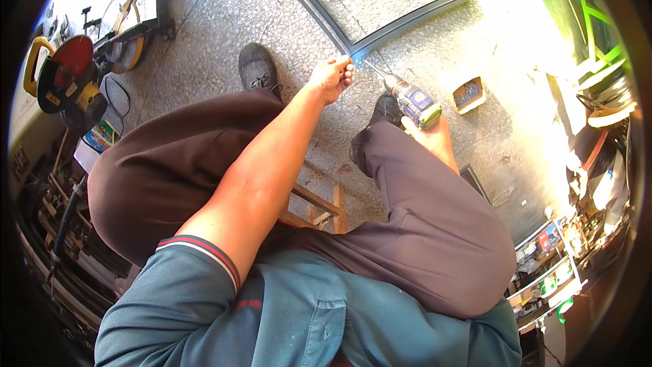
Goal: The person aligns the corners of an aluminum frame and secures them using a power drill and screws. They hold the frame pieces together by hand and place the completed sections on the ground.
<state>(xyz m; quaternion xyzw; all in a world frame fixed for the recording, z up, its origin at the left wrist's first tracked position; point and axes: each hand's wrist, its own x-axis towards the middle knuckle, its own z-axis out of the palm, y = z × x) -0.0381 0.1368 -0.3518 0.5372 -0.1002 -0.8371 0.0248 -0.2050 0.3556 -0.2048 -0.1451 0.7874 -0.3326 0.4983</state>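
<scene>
I sit with my knees spread above a speckled floor. My left hand (331, 79) reaches forward and pinches the near corner of a grey metal frame (380, 35) lying on the floor. My right hand (429, 134) grips a purple and grey cordless drill (411, 100), its long bit pointing up-left at that same frame corner, close to my left fingertips. My dark shoes (257, 66) rest on the floor on either side of the corner.
A chop saw with a red guard and yellow handle (66, 81) stands at the left by a dark cable. A small open box (468, 94) lies right of the drill. A wooden stool (324, 208) shows between my legs. Cluttered shelves (550, 272) fill the right edge.
</scene>
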